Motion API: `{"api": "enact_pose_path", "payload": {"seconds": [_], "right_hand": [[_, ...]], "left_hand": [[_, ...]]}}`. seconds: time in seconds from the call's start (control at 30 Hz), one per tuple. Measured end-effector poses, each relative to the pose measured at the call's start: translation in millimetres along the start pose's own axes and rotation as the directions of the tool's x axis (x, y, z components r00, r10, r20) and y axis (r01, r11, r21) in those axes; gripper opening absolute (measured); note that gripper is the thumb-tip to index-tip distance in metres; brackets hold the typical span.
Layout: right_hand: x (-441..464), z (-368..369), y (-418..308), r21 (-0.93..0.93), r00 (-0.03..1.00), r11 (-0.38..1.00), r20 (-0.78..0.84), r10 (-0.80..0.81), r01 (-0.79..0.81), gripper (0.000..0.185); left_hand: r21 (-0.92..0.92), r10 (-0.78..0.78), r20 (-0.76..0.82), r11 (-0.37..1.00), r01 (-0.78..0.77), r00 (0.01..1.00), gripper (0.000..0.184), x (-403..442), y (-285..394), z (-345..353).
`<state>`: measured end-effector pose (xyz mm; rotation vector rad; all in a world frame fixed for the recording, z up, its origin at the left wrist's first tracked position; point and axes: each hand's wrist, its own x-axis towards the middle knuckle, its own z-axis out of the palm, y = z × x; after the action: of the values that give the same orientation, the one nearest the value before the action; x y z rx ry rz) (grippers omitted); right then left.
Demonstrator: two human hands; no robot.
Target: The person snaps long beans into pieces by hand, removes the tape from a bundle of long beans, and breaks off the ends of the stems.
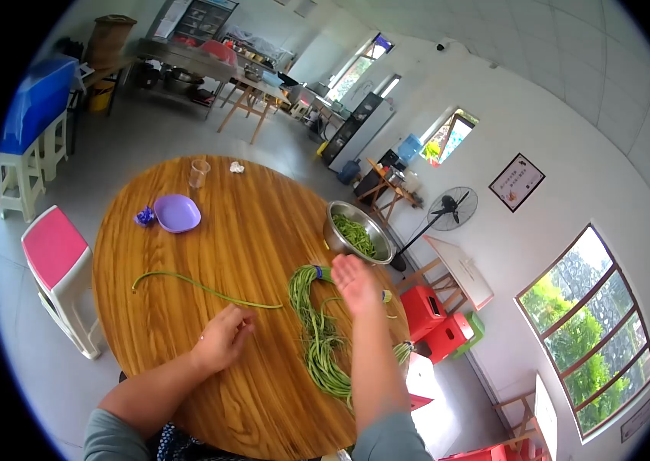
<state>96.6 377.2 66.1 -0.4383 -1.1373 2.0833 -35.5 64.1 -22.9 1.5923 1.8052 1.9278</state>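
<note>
My right hand (355,284) is raised with its palm showing and fingers stretched out, just on the near side of a steel bowl (385,247) of cut green beans (354,235). It looks empty. Beneath and left of it lies a large bundle of long green beans (323,359), tied with a blue band (319,272) at its upper end; my forearm hides part of it. My left hand (223,338) is low over the table with loosely curled fingers, and nothing shows in them. Beyond it a single long bean (202,287) lies stretched out, apart from the hand.
The round wooden table (263,207) also bears a purple dish (177,213), a clear cup (199,174), a crumpled blue-purple item (144,216) and a small white crumpled item (236,167). A pink-topped stool (57,246) stands at the left, red stools (423,310) at the right.
</note>
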Motion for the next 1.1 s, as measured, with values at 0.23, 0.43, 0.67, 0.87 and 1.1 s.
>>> {"api": "enact_pose_path", "payload": {"seconds": [0.23,0.43,0.67,0.87,1.1], "right_hand": [[-78,37,90,-0.694,0.976,0.716,0.089,0.199,-0.083,0.027],[-57,45,117,-0.891,0.892,-0.035,0.452,0.006,0.452,0.026],[-45,30,142,-0.675,0.782,-0.479,0.622,0.041,0.562,0.009],[-131,84,104,-0.827,0.828,-0.066,0.551,0.108,0.559,0.010],[-148,75,77,-0.806,0.806,-0.012,0.592,0.016,0.592,0.007]], "left_hand": [[0.032,0.021,0.172,0.999,-0.027,0.985,0.013,-4,-11,9],[0.086,0.007,0.248,0.996,-0.029,0.969,0.010,-10,-19,11],[0.177,0.083,0.169,0.978,-0.113,0.982,0.016,-9,-28,15],[0.502,0.258,0.020,0.833,-0.233,0.966,0.018,-3,-13,3],[0.551,0.121,0.369,0.770,-0.322,0.921,0.020,-10,-21,1]]}}
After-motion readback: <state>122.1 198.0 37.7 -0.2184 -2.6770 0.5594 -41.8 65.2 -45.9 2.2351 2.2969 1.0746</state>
